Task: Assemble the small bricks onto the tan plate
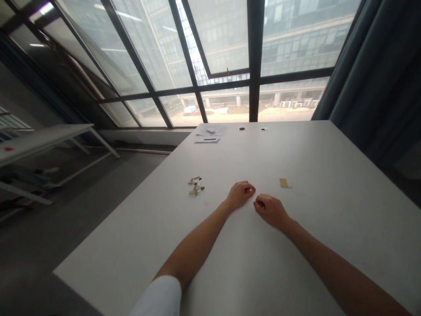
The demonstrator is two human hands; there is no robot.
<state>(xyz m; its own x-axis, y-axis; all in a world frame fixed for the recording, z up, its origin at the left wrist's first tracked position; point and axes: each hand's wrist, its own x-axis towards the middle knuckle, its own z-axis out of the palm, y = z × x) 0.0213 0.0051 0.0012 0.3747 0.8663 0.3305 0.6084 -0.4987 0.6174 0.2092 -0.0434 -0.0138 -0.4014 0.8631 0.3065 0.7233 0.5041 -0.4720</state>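
Both of my hands rest close together over the white table (250, 263). My left hand (240, 194) is curled, thumb and fingertips pinched together; anything between them is too small to make out. Just nearer and to the right, my right hand (271, 210) is closed in a similar pinch, its fingertips turned toward the left hand, and what it may hold is hidden. Left of my hands lies a loose pile of small tan, grey and black pieces (196, 187). Beyond my right hand, a flat tan piece (283, 182) with whitish strips at its right end lies on the tabletop.
Papers (215, 130) with a small pale object on them lie at the table's far left corner. Two round fittings (242, 129) sit near the far edge. Large windows stand behind, a dark curtain (358, 79) hangs at right, and another table (49, 136) stands at left.
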